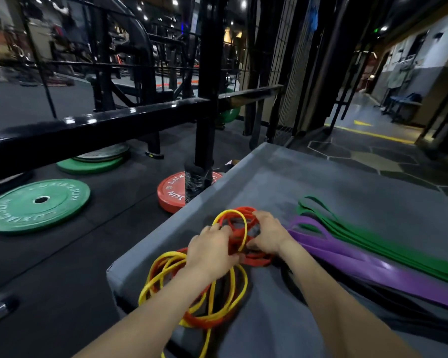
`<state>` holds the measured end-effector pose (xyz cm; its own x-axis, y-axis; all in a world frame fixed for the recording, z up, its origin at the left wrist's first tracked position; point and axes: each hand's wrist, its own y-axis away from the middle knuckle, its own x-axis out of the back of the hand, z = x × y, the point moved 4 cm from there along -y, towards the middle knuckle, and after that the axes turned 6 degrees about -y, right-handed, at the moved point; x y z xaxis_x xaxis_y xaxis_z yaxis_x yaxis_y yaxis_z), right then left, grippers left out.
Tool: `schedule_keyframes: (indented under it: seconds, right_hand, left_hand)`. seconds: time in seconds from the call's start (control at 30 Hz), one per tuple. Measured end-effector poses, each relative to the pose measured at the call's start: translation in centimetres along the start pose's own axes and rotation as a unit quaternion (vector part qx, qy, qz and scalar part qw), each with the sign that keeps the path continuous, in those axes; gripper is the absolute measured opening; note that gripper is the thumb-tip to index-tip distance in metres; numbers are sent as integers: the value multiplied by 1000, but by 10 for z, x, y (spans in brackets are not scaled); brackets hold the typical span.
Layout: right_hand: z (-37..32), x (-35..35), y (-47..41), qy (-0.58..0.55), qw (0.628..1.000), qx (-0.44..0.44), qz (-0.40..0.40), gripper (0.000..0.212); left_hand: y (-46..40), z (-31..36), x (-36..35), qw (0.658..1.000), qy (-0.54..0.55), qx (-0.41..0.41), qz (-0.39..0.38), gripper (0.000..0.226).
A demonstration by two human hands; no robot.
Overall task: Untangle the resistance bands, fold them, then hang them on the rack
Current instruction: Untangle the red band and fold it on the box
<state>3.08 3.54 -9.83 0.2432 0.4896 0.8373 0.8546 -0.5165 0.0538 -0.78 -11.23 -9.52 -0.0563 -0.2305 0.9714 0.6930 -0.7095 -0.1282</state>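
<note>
Between left hand (210,250) and right hand (268,235), both gripping: knotted red-and-yellow bands (234,229).

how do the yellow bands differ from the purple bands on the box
The yellow bands are thin cords; the purple bands are wide and flat. Yellow lies in tangled loops mixed with the red bands, where both hands work; purple lies stretched out straight and untouched beside the green bands. Both rest on the grey box.
</note>
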Motion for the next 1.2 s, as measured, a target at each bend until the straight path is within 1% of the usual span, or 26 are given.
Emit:
schedule_keyframes:
  seconds: [0.1, 0.17, 0.23, 0.33, 0.37, 0.47, 0.5, 0.57, 0.63, 0.67, 0.73, 0.77, 0.8, 0.83, 0.93, 1.0, 1.1, 1.2]
  right_hand:
    - [1, -3, -4, 15, 999, 25, -20, 70]
    - [0, -5, -4, 19, 999, 40, -17, 63]
    - [-1, -6, -4, 28, 998, 53, 0, 51]
    - [-7, -5, 0, 23, 996, 76, 51, 23]
    - [-10, -5, 0, 22, 994, 84, 59, 17]
    - [-15, -4, 1, 54, 992, 103, 42, 9]
    - [-17, -3, 4, 68, 991, 106, 38, 8]
    - [-20, -1, 9, 87, 990, 106, 19, 15]
    - [-25, -1, 17, 106, 988, 107, -27, 27]
    - [-27, -3, 20, 108, 986, 113, -61, 38]
    - [-31, -11, 25, 124, 977, 116, -127, 62]
    - [-30, -15, 25, 149, 973, 106, -142, 72]
    - [-30, -18, 24, 172, 971, 96, -136, 77]
    - [-29, -20, 23, 190, 971, 88, -117, 76]
    - [-34, -21, 24, 217, 972, 74, -50, 45]
    - [-39, -21, 25, 199, 977, 62, -34, 33]
    - [-56, -6, 25, 158, 985, 66, 6, 28]
    - [-87, 28, 23, 75, 993, 89, 34, 25]
  left_hand:
    - [-4, -3, -4, 999, -26, -17, 13, 42]
    - [-5, -2, -5, 999, -12, -22, 21, 37]
    - [-7, -1, -8, 1000, 20, -12, 21, 36]
    - [-12, 1, -12, 998, 48, 23, 26, 36]
    - [-14, 2, -13, 998, 38, 30, 30, 35]
    - [-14, 6, -13, 999, 12, 34, 29, 24]
    - [-14, 6, -13, 999, 19, 36, 25, 20]
    - [-12, -5, -6, 994, 77, 70, 32, 14]
    - [-11, -26, 4, 979, 154, 122, 53, 21]
    - [-9, -40, 10, 972, 178, 141, 67, 24]
    - [-4, -67, 23, 961, 193, 172, 98, 23]
    - [-1, -79, 28, 960, 185, 180, 109, 22]
    - [2, -88, 32, 960, 175, 184, 115, 22]
    - [6, -95, 35, 961, 166, 190, 111, 22]
    - [12, -106, 35, 964, 165, 193, 84, 20]
    - [13, -107, 38, 964, 179, 179, 84, 19]
    - [11, -107, 48, 954, 230, 167, 94, 30]
    - [5, -99, 71, 948, 254, 148, 123, 26]
